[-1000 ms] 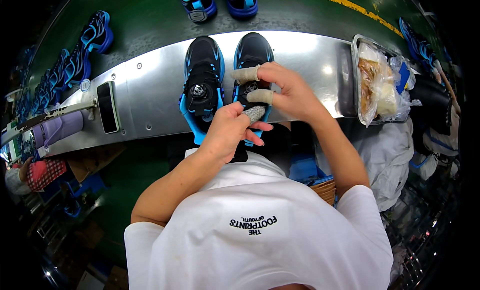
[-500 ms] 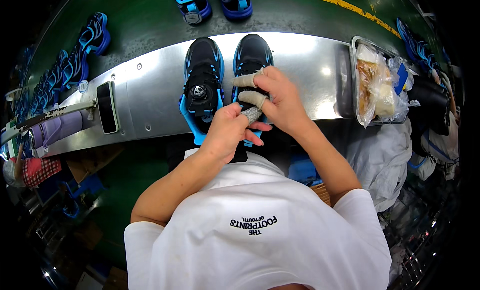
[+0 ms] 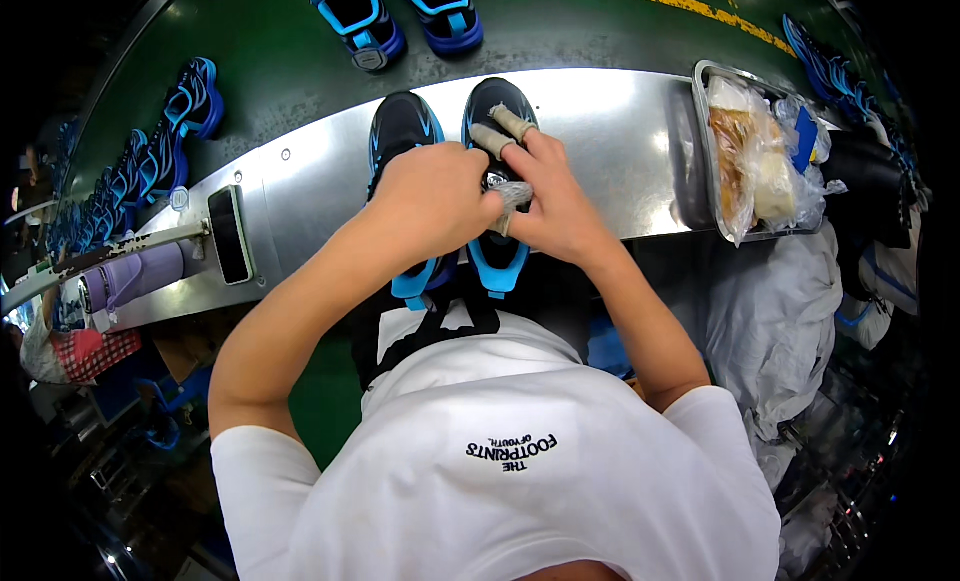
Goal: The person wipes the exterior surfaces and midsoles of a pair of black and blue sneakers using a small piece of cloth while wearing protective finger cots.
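Two black-and-blue sneakers stand side by side in front of me, the left sneaker and the right sneaker, toes pointing away. A round, shiny lacing dial shows on the right one. My left hand is closed, knuckles up, over the inner side of the right sneaker and partly covers the left one; what its fingers pinch is hidden. A grey-wrapped fingertip lies beside the dial. My right hand rests on the right sneaker's upper, two beige-wrapped fingers stretched apart across the lace area, its thumb below the dial.
The sneakers stand on a metal ledge beside a green surface. Another pair of sneakers stands beyond. Left are a phone, a metal bar and a row of sneakers. A tray with plastic-wrapped items lies right.
My left hand has moved up from the right sneaker's heel end to its dial area and now closes there. My right hand's fingers have settled across the sneaker's upper. The view has shifted slightly.
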`<action>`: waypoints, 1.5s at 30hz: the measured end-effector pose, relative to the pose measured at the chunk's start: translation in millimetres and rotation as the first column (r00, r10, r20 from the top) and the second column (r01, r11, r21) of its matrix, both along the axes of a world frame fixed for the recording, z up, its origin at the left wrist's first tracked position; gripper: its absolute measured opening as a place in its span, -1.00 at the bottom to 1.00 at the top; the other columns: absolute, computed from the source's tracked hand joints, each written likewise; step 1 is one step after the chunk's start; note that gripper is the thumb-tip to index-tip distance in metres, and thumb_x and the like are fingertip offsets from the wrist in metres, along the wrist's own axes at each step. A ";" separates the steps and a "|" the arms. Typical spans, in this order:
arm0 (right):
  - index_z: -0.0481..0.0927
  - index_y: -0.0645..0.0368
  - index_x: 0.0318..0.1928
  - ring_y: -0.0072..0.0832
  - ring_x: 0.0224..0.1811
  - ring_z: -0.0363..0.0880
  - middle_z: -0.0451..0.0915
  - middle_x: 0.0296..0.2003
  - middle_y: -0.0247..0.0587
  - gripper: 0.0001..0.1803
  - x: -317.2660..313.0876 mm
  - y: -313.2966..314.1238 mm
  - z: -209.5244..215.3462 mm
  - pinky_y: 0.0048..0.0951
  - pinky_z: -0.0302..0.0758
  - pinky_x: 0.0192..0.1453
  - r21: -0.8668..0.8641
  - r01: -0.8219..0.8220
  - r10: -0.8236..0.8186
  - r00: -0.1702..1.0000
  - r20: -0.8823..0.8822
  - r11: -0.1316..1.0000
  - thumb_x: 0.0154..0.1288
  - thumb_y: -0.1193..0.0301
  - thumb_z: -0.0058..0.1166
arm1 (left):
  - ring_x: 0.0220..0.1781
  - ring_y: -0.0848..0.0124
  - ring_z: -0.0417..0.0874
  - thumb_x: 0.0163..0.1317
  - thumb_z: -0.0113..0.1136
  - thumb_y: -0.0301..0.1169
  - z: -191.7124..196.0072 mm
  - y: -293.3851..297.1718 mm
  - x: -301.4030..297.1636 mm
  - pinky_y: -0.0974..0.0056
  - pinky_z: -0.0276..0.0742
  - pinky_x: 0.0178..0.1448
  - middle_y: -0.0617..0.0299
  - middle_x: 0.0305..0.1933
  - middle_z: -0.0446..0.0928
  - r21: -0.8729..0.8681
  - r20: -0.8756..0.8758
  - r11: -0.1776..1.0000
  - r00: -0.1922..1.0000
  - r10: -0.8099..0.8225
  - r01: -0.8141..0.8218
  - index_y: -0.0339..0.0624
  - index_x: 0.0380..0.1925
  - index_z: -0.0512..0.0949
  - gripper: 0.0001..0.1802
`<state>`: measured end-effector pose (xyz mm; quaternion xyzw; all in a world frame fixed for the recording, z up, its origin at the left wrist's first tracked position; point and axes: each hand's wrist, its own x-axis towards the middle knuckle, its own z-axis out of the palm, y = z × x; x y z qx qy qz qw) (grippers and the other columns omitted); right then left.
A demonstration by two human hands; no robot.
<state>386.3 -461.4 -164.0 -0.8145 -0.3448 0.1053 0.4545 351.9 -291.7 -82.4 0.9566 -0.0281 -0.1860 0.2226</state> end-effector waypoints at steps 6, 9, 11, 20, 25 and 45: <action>0.40 0.02 0.32 0.04 0.32 0.19 0.21 0.35 0.06 -0.08 -0.7 -0.9 -10.9 -0.02 0.14 0.42 0.030 0.023 -0.024 1.000 0.002 0.999 -0.12 0.09 0.43 | -0.43 0.10 0.65 0.02 0.16 -0.05 -13.9 2.6 27.6 0.09 0.53 -0.27 -0.02 -0.54 0.60 0.015 -0.222 0.995 0.970 -0.095 0.101 -0.30 -0.55 0.63 -0.55; 0.38 -0.01 0.34 0.06 0.33 0.18 0.18 0.36 0.07 -0.05 1.3 -1.5 -9.8 0.01 0.14 0.42 0.012 -0.026 0.026 0.999 -0.019 1.000 -0.10 0.02 0.44 | -0.28 0.13 0.71 0.09 0.11 0.04 -7.9 -1.9 36.1 0.10 0.62 -0.16 -0.01 -0.40 0.66 0.092 -0.382 0.974 0.910 -0.159 0.209 -0.24 -0.42 0.69 -0.49; 0.37 -0.01 0.35 0.07 0.34 0.17 0.18 0.36 0.06 -0.05 0.8 -2.4 -11.3 0.02 0.13 0.42 0.027 -0.026 0.027 0.999 -0.025 0.999 -0.13 0.11 0.43 | -0.27 0.12 0.71 0.05 0.15 -0.02 -2.2 -5.3 35.6 0.11 0.62 -0.16 -0.01 -0.38 0.66 0.081 -0.377 0.976 0.913 -0.157 0.202 -0.25 -0.44 0.68 -0.54; 0.39 -0.02 0.35 0.05 0.38 0.13 0.17 0.38 0.04 -0.07 0.8 -3.9 -23.5 -0.01 0.10 0.46 0.052 -0.023 0.027 0.997 -0.075 0.998 -0.17 0.23 0.39 | -0.24 0.05 0.61 -0.14 0.33 -0.31 -16.4 8.3 19.9 0.03 0.51 -0.17 0.04 -0.31 0.57 0.026 0.112 0.922 0.916 -0.386 0.386 -0.25 -0.30 0.60 -0.64; 0.53 0.04 0.23 -0.05 0.37 0.20 0.35 0.24 0.01 -0.25 19.1 -25.6 2.1 -0.16 0.15 0.47 0.100 -0.129 0.147 0.969 -0.200 0.987 -0.02 0.12 0.42 | -0.29 0.19 0.57 0.01 0.31 -0.54 -17.5 6.2 -25.9 0.22 0.49 -0.27 0.12 -0.25 0.46 -0.339 0.431 0.939 0.897 0.096 0.062 -0.23 -0.16 0.53 -0.67; 0.72 0.12 -0.15 -0.33 -0.30 0.50 0.55 -0.40 -0.15 -0.68 6.3 6.8 47.4 -0.35 0.46 -0.21 -0.277 -0.008 0.025 0.998 0.059 0.961 0.02 0.38 0.35 | -0.10 0.34 0.66 0.47 -0.15 -0.44 -44.3 -33.0 -75.0 0.35 0.58 -0.25 0.06 -0.01 0.52 -0.658 -0.752 -0.244 0.634 0.181 -0.712 -0.41 0.06 0.39 -0.70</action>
